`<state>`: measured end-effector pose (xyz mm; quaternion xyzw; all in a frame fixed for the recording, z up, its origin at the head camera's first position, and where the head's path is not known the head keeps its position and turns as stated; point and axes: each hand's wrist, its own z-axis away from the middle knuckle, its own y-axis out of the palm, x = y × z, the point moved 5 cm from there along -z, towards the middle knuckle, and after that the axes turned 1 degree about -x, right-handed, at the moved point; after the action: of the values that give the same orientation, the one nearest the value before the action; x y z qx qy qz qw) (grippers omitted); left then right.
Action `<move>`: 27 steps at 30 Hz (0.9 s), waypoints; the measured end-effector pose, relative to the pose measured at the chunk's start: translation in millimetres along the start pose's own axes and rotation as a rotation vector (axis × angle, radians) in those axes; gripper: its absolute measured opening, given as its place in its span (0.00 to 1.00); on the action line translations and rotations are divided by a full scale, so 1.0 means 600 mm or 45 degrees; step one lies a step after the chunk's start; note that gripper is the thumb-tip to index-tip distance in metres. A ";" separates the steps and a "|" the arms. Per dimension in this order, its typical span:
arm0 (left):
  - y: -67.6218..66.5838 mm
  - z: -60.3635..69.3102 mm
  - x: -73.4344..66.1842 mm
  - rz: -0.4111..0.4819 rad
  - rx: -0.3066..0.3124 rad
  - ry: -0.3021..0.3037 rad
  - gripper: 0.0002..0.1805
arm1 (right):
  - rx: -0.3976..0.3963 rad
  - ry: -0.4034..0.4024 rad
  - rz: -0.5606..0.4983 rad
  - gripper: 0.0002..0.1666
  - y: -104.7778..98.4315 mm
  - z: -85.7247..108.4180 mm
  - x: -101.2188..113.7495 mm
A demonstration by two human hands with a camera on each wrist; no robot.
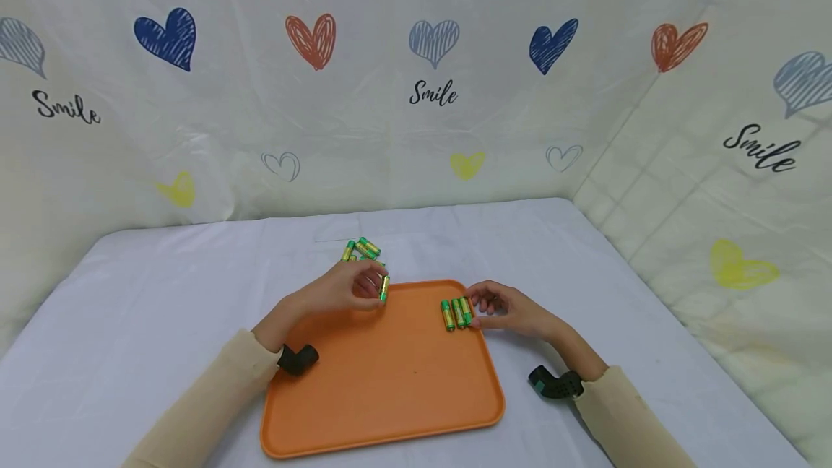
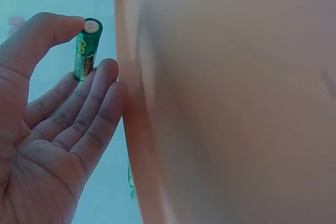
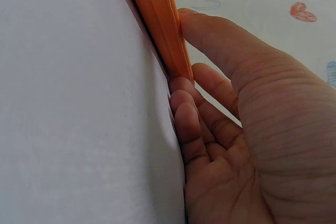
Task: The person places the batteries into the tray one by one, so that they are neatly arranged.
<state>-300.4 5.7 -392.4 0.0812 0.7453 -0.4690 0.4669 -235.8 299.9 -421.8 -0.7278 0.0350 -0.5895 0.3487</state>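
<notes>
Between thumb and fingertips, my left hand [image 1: 344, 287] pinches a green and gold battery [image 1: 385, 287] above the far left part of an orange tray [image 1: 383, 381]. The left wrist view shows this battery [image 2: 87, 51] with its flat silver end by the thumb. Three similar batteries [image 1: 458, 313] lie side by side in the tray near its right rim. My right hand [image 1: 510, 311] holds that rim; in the right wrist view its thumb and curled fingers [image 3: 187, 124] are against the tray's edge [image 3: 157, 14].
Several more batteries [image 1: 364, 247] lie in a loose pile on the white cloth just beyond the tray, partly hidden by my left hand. A white sheet printed with hearts [image 1: 312, 42] hangs behind and beside the table [image 1: 162, 295].
</notes>
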 end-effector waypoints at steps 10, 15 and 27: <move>0.029 -0.020 -0.023 0.005 0.047 0.026 0.24 | -0.004 0.003 -0.004 0.26 0.000 0.000 -0.002; 0.044 -0.025 -0.026 0.009 0.072 0.021 0.23 | 0.002 0.008 -0.007 0.26 0.002 -0.001 -0.003; 0.079 -0.033 -0.037 0.034 0.092 0.031 0.24 | -0.006 0.020 0.007 0.26 0.001 0.000 -0.002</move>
<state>-273.7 54.0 -402.3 0.1135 0.7324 -0.4884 0.4607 -235.7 300.0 -423.2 -0.7237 0.0412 -0.5943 0.3484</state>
